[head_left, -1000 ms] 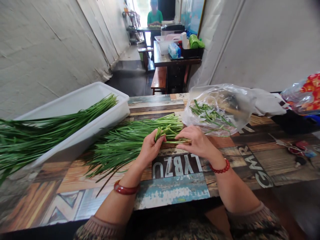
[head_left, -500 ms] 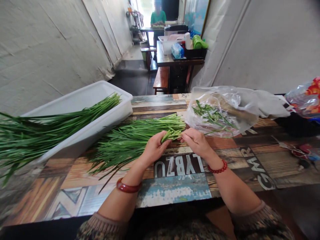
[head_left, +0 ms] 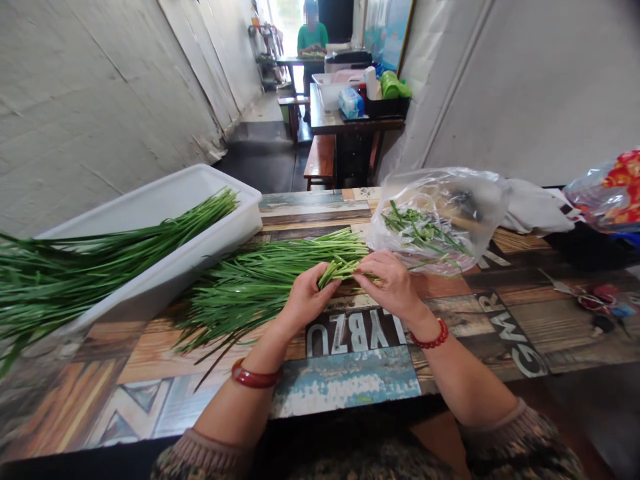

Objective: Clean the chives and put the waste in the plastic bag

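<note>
My left hand [head_left: 311, 293] is closed around a small bunch of garlic chives [head_left: 339, 269], with the pale stem ends pointing right. At those ends, my right hand [head_left: 387, 279] pinches the chive stems between thumb and fingers. Under and behind my left hand, a larger pile of garlic chives [head_left: 240, 280] lies on the table, leaves fanning to the left. Just beyond my right hand sits a clear plastic bag [head_left: 480, 233] with chive scraps [head_left: 417, 227] in it. More long chives [head_left: 165, 240] lie in a white plastic tub [head_left: 200, 177] at the left.
The patterned wood table [head_left: 350, 380] spans the front. On its right side lie a white cloth-like bundle [head_left: 535, 207], a red-and-clear package [head_left: 623, 180] and scissors [head_left: 600, 303]. Farther back are a bench [head_left: 320, 160], a dark table [head_left: 357, 127] with containers, and a person in green [head_left: 313, 40].
My right hand has shifted slightly left and up along the stem ends. My left hand stays on the bunch. The plastic bag's side has changed shape, and the whole view has moved slightly.
</note>
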Demonstrator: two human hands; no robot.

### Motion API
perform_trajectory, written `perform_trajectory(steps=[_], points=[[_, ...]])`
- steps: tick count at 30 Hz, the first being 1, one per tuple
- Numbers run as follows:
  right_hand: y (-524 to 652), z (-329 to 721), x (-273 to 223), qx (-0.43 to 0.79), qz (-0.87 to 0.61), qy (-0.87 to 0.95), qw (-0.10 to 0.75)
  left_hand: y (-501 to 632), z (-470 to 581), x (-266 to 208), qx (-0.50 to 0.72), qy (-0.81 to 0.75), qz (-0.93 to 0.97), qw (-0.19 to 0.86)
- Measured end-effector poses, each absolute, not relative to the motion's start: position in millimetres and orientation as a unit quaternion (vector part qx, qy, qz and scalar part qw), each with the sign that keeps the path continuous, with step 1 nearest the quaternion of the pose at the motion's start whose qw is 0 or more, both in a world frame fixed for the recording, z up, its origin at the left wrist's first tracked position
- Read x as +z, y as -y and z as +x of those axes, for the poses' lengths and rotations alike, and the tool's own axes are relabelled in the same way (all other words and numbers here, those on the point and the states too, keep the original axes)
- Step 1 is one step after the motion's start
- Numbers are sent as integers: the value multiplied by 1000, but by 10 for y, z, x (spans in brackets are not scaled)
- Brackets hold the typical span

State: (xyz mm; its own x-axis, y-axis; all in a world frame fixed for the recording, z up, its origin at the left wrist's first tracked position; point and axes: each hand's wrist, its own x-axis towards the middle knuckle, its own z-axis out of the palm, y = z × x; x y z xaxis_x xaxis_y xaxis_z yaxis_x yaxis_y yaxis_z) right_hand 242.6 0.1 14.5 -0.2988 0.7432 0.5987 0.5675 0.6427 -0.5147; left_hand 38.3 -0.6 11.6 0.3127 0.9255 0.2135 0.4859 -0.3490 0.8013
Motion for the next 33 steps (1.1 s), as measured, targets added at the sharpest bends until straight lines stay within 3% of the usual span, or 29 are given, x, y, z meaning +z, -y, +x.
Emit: perform_trajectory(steps=[5, 10, 13, 20, 25, 33], points=[[41, 2253, 151, 181, -401, 728, 526, 0, 378, 117, 349, -461, 753, 315], [18, 2306, 95, 332, -456, 618, 548, 11, 384, 134, 349, -472, 754, 295], [-20, 2439, 89, 344, -467, 592, 560, 11, 384, 132, 347, -475, 753, 294], [-55, 2633, 247, 183, -449, 749, 452, -5, 379, 134, 359, -458, 757, 298], [-69, 2732, 254, 206, -388, 829, 346, -7, 387, 130, 359, -468, 756, 284], [-3, 2675, 188, 53, -435, 879, 187, -9, 395, 111, 364, -472, 747, 295]])
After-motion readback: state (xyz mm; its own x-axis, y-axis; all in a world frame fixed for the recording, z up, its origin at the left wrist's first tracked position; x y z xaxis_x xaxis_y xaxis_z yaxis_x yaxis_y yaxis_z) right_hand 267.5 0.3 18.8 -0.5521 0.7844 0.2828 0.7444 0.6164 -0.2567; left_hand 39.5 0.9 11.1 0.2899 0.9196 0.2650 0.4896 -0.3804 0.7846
